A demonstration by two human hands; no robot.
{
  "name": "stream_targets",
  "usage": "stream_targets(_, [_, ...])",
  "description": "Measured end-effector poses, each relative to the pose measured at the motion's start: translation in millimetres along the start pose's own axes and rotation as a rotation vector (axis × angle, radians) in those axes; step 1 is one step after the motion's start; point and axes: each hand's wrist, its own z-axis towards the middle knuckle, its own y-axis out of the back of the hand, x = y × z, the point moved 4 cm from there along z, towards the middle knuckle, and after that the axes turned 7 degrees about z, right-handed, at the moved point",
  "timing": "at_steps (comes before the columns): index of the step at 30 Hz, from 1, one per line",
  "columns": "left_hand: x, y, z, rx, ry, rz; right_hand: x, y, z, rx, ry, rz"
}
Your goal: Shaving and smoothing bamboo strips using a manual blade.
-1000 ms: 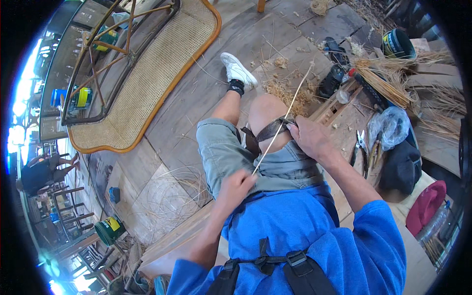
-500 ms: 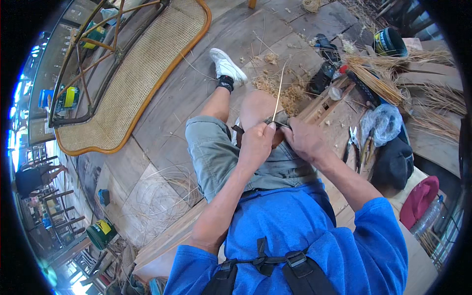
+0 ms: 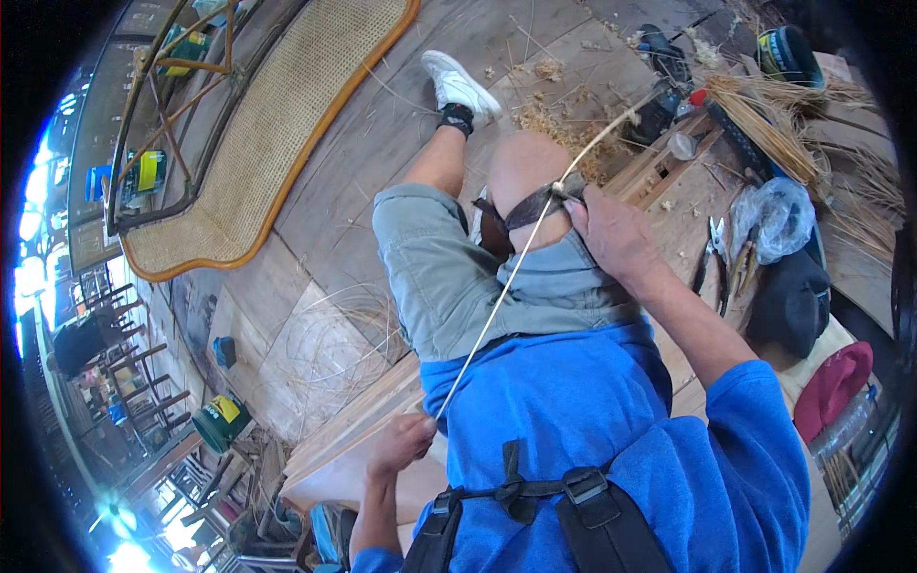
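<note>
A long pale cane strip (image 3: 487, 325) stretches taut across my lap. Its lower end is in my left hand (image 3: 401, 442), a closed fist low at my left side. The strip runs up over my right knee, crosses a dark cloth band (image 3: 532, 207) tied round the leg there, then carries on beyond, its far end blurred. My right hand (image 3: 611, 229) is closed against the band, right beside where the strip passes. What its fingers grip is hidden. Curled shavings (image 3: 549, 115) litter the floor past the knee.
Left stands a piece of furniture with a woven cane panel (image 3: 277, 124). To the right lie pliers (image 3: 712, 248), a plastic bag (image 3: 778, 218), a dark cap (image 3: 791, 304) and bundled cane strips (image 3: 764, 124). Loose cane coils (image 3: 330, 339) spread over the floor; a green bucket (image 3: 222, 423) stands lower left.
My left hand has gone from the knee down to my left side, drawing the cane strip across my lap. My right hand has stayed at the knee.
</note>
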Motion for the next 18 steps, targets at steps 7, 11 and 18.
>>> stream_targets(7, [-7, 43, -3, -0.447, -0.009, 1.502, 3, 0, -4, 0.041, -0.008, 0.004])
stream_targets(11, [-180, 5, 41, -0.685, -0.530, 0.866, 3, 5, -11, 0.047, -0.022, 0.055])
stream_targets(18, [-282, -83, 131, -0.715, -0.851, 0.875, 9, 2, -6, 0.073, -0.088, 0.054])
